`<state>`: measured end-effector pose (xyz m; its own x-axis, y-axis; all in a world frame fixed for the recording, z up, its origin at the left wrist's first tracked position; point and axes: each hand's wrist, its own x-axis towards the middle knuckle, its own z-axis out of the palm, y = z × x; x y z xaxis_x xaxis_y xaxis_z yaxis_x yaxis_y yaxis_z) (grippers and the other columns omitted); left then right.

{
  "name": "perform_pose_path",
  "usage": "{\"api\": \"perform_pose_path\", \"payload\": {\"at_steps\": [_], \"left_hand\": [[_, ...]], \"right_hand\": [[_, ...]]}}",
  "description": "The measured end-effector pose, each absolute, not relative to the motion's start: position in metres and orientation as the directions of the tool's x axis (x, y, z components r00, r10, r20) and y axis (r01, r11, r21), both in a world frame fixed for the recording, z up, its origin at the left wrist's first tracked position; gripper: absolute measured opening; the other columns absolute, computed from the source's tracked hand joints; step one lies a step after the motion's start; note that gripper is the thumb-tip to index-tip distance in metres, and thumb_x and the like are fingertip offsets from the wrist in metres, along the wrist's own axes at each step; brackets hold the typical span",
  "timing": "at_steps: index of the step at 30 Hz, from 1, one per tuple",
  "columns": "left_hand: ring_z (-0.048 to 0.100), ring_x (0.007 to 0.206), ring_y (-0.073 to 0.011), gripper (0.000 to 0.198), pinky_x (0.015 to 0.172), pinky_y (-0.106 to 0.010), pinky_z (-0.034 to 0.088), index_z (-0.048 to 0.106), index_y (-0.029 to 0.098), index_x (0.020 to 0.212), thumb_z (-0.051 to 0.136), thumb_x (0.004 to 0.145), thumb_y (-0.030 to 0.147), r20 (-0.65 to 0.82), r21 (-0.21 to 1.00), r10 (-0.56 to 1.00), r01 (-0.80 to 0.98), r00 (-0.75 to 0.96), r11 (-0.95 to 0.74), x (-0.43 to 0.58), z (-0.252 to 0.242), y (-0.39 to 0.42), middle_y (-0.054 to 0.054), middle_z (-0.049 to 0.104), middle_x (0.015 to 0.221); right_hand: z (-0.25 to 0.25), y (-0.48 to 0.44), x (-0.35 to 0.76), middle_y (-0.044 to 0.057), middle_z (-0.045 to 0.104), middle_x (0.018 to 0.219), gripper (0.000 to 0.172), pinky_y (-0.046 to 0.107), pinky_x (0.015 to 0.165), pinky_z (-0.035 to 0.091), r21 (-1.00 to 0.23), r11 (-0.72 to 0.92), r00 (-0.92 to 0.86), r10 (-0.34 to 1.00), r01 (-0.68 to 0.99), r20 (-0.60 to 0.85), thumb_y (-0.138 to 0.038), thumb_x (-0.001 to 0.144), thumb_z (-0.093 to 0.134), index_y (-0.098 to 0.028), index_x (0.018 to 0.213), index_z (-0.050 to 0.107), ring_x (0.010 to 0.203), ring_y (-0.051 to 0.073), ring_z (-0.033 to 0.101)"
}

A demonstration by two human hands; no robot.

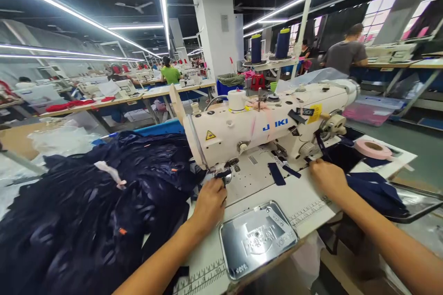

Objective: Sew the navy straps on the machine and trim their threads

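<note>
A white sewing machine [221,124] stands across the table in front of me. My left hand [209,203] is at its needle end, fingers curled together on a bit of dark navy fabric [221,174] under the head. Its fingertips are partly hidden. Beside it, a large heap of navy garments [104,207] spreads to the left. My right hand [327,177] is by the machine's base at the right, fingers pinched at a small dark piece I cannot make out. Between the hands lie short navy fabric strips [277,174] on the machine bed.
A shiny metal tin lid [258,242] lies at the table's front edge, by printed rulers. A pink tape roll [374,149] and navy cloth [375,193] are at the right. Thread cones [256,49] stand behind. A person [346,50] works in the background.
</note>
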<state>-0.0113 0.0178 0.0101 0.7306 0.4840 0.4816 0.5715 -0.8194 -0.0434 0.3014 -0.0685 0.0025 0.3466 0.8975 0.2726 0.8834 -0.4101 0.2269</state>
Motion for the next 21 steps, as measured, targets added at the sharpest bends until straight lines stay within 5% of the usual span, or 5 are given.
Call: {"api": "perform_pose_path", "payload": {"at_steps": [4,8,13,17,21], "left_hand": [[0.054,0.074,-0.0177,0.017,0.069,-0.030,0.044,0.055,0.014,0.064,0.049,0.071,0.001,0.400,-0.102,0.453,0.530,0.797,-0.842,-0.018,-0.004,0.023,-0.004,0.061,0.075],[0.055,0.076,-0.0188,0.011,0.073,-0.031,0.046,0.056,0.014,0.074,0.048,0.072,0.006,0.349,-0.059,0.511,0.563,0.786,-0.825,-0.025,-0.006,0.013,-0.006,0.062,0.080],[0.054,0.097,-0.0204,0.027,0.089,-0.032,0.044,0.056,0.009,0.099,0.045,0.075,0.010,0.344,-0.024,0.454,0.491,0.822,-0.871,-0.037,-0.005,0.001,-0.010,0.062,0.102],[0.050,0.105,-0.0224,0.034,0.094,-0.033,0.042,0.054,0.005,0.108,0.045,0.076,0.013,0.316,-0.070,0.417,0.460,0.852,-0.885,-0.042,-0.008,-0.001,-0.013,0.058,0.110],[0.052,0.100,-0.0232,0.030,0.092,-0.033,0.043,0.056,0.003,0.104,0.044,0.079,0.013,0.294,-0.121,0.404,0.453,0.866,-0.883,-0.042,-0.011,-0.002,-0.014,0.059,0.106]], "right_hand": [[0.010,-0.070,0.275,0.012,0.063,0.074,0.018,0.026,0.043,0.031,0.233,-0.318,0.216,0.901,0.919,0.377,-0.007,0.081,0.044,-0.011,0.073,0.060,0.060,0.021,0.062],[0.012,-0.042,0.219,0.005,0.058,0.064,0.016,0.027,0.050,0.034,0.285,0.160,-0.288,0.820,0.945,0.494,-0.003,0.073,0.051,-0.015,0.066,0.058,0.057,0.018,0.057],[-0.001,0.008,0.180,0.006,0.061,0.071,0.016,0.029,0.061,0.039,0.348,0.659,-0.744,0.562,0.667,0.361,-0.003,0.075,0.049,-0.015,0.072,0.061,0.064,0.018,0.056],[-0.010,0.020,0.177,0.007,0.065,0.085,0.028,0.028,0.067,0.041,0.132,0.626,-0.612,0.657,0.768,0.440,-0.003,0.081,0.041,-0.016,0.096,0.060,0.074,0.018,0.059],[-0.010,0.015,0.161,0.004,0.064,0.071,0.016,0.028,0.059,0.039,-0.098,0.296,-0.241,0.897,0.950,0.370,-0.022,0.085,0.043,-0.016,0.086,0.058,0.063,0.019,0.058]]}}
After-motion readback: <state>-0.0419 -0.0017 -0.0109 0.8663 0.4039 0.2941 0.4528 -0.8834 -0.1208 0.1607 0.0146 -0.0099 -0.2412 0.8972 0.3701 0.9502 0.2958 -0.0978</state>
